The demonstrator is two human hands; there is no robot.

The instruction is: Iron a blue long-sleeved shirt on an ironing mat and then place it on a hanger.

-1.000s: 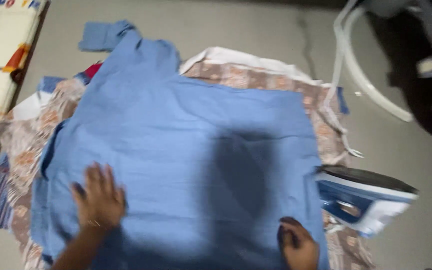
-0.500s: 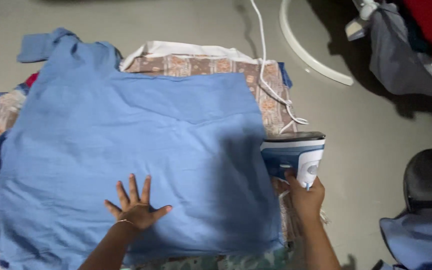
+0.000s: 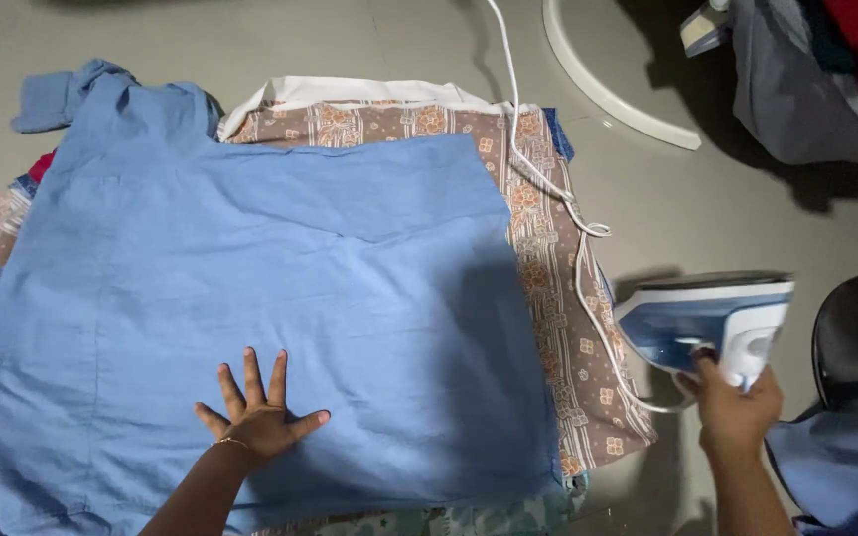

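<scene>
Blue cloth, a shirt (image 3: 250,298), lies spread flat over a patterned sheet (image 3: 548,288) on the floor, mostly smooth. The left hand (image 3: 260,417) presses it, fingers splayed wide, holding nothing. Right of the shirt, the right hand (image 3: 737,407) grips the iron (image 3: 707,318), lifted off the fabric; pressing looks barely begun.

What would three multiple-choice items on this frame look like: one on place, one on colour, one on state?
1. Where is the iron?
A. on the blue garment
B. right of the patterned cloth, off the garment
C. on the white ring

2. What colour is the spread garment?
A. blue
B. red
C. green

3. How does the left hand lie?
A. fisted
B. flat, fingers spread
C. pinching a fold

Answers: B, the right hand holds the iron beyond the patterned cloth; A, plain blue fabric; B, palm down on the garment.
</scene>
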